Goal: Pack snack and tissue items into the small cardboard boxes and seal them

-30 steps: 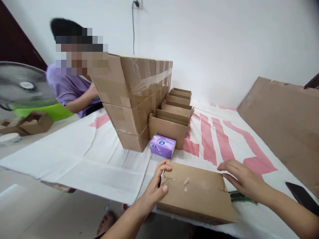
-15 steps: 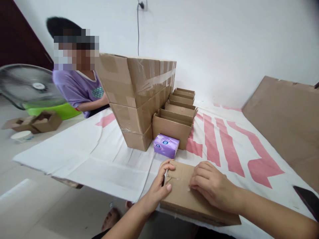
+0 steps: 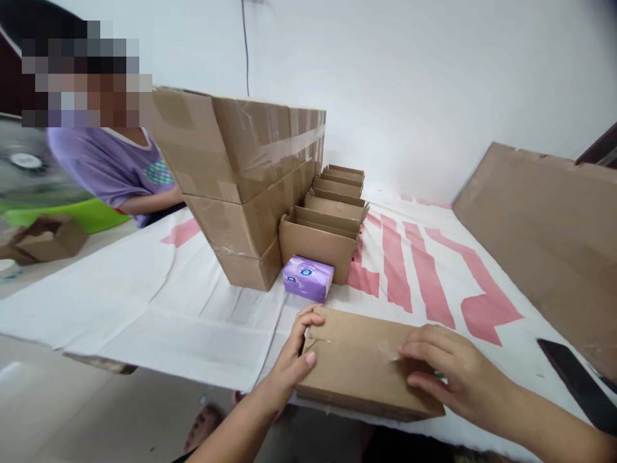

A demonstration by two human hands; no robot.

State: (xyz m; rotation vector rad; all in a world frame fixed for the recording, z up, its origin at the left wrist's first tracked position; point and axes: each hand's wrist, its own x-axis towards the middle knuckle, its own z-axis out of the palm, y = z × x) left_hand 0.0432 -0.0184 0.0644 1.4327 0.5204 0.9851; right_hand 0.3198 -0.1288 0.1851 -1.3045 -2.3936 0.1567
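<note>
A closed brown cardboard box (image 3: 357,363) lies flat near the front edge of the white and pink sheet (image 3: 193,308), with clear tape across its top. My left hand (image 3: 292,363) grips the box's left end, fingers curled over the top edge. My right hand (image 3: 453,373) lies flat on the right part of the lid, fingers pressing on the tape. A small purple tissue pack (image 3: 307,278) sits just beyond the box.
A stack of taped cartons (image 3: 241,186) stands behind, with a row of open cartons (image 3: 322,238) beside it. A person in a purple shirt (image 3: 116,167) sits at the left by a fan (image 3: 29,167). Flat cardboard (image 3: 544,238) leans at right; a dark phone (image 3: 576,386) lies nearby.
My right hand moved from beside the box onto the lid, then slid rightwards along the tape. My left hand stayed on the left end. The view shifted slightly.
</note>
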